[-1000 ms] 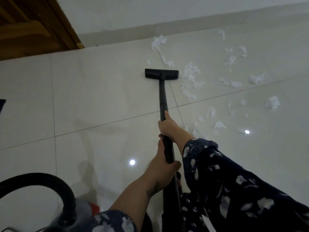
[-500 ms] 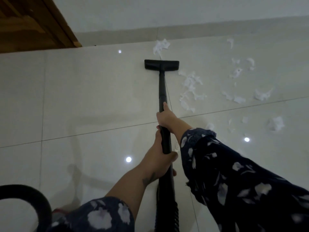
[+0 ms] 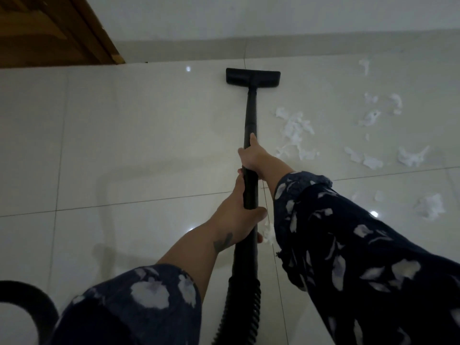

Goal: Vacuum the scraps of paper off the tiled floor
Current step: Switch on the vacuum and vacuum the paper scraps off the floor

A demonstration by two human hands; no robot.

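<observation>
Both hands, left hand (image 3: 237,217) and right hand (image 3: 254,158), fingers wrapped tight round the wand (image 3: 250,125), have pushed the nozzle (image 3: 253,77) over the far clump (now gone), leaving paper scraps (image 3: 296,131) right of the wand.

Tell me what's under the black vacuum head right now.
The vacuum head sits flat on bare floor tile. Any paper beneath it is hidden; visible scraps lie to its right.

The vacuum head (image 3: 253,76) is resting on the floor (image 3: 139,135), near the wall (image 3: 249,18) beyond it. Paper scraps (image 3: 295,129) are lying to its right and nearer the person. A door (image 3: 47,31) is standing far to its left.
</observation>
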